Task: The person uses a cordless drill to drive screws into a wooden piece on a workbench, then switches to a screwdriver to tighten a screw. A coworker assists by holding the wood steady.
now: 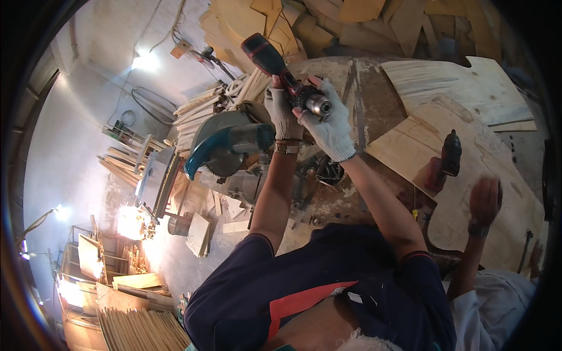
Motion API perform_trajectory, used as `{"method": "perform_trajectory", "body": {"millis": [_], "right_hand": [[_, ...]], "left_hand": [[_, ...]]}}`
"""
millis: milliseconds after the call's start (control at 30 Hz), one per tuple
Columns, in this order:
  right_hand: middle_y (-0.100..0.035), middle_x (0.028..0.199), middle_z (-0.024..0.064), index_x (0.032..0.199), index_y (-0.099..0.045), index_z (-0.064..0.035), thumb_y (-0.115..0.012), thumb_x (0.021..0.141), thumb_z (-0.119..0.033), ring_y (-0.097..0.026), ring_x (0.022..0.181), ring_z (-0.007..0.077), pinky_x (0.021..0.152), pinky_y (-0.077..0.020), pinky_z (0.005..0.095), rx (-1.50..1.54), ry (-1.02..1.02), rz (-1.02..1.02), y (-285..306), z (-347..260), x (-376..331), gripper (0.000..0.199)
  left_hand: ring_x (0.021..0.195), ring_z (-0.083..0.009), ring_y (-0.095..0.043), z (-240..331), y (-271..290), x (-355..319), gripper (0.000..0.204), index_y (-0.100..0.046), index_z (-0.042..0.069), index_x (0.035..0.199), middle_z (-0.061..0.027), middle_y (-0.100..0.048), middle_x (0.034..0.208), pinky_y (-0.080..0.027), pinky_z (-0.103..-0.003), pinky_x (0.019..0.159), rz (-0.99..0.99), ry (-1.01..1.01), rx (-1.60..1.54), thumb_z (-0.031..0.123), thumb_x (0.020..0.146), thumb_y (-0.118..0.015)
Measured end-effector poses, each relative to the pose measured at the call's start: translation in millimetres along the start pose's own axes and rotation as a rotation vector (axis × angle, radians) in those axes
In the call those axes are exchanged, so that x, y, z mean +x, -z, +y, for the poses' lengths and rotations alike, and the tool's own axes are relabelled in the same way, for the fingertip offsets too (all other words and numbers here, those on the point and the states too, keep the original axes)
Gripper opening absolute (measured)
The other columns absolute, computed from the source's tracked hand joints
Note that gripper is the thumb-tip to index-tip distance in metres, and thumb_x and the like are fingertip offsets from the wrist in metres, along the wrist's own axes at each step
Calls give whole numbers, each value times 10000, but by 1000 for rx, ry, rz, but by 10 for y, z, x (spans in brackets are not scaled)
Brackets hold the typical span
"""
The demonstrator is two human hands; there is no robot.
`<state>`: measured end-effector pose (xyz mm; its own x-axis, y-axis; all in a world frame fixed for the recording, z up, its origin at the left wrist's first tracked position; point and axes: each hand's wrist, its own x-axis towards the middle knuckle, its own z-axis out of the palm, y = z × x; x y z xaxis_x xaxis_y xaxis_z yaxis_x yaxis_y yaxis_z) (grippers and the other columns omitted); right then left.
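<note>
A red-and-black cordless drill (291,82) is held up over the workbench (366,126), its battery end pointing to the upper left and its metal chuck to the lower right. My left hand (282,117), in a white knit glove with bare fingertips, grips the drill's body from the left. Gloved in the same way, my right hand (332,126) is closed about the front of the drill, with fingers by the chuck. No bit can be made out in the chuck. A watch (287,147) is on my left wrist.
A teal mitre saw (202,149) stands left of my forearms. To the right, plywood sheets (436,140) carry a second drill (451,153). A co-worker's blurred hand (486,198) is beside it. A yellow-handled screwdriver (415,214) lies nearby. Stacked wood strips (202,111) and offcuts line the left.
</note>
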<state>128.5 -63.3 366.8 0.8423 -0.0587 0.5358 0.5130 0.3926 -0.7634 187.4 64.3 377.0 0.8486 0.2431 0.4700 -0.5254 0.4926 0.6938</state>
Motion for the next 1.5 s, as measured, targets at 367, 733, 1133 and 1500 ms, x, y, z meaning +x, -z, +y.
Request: {"method": "perform_trajectory", "body": {"millis": [367,733,1133,1500], "right_hand": [[-712,1226,123,1336,-617,11,-842,861,-35,-694,1060,157,888,-584,277,219,-87,54,422,59,-336,528],[-568,1413,235,1305,-574,-99,-903,720,-28,-676,1181,346,872,-612,396,-328,372,-4,622,-116,-757,675],[-632,1296,191,1274,-585,-3,-841,821,-72,-680,1094,253,847,-600,343,-379,104,208,956,-351,-1087,526],[-652,1237,133,1271,-601,-30,-868,794,-116,-675,1084,242,856,-585,355,-491,30,135,1040,-389,-986,554]], "left_hand": [[846,-115,-592,100,-34,-448,423,-563,97,971,26,-612,915,-515,-285,835,169,-474,333,206,798,-934],[828,-251,-705,-116,261,-736,578,-529,87,1186,-102,-672,936,-614,-431,801,217,164,-185,617,984,-645],[901,-328,-707,-431,-37,-1065,731,-651,17,1060,-189,-707,921,-611,-452,864,213,580,-342,735,925,-625],[847,-323,-730,-636,-350,-1053,765,-663,9,979,-194,-711,894,-639,-428,753,116,681,-246,770,903,-624]]}}
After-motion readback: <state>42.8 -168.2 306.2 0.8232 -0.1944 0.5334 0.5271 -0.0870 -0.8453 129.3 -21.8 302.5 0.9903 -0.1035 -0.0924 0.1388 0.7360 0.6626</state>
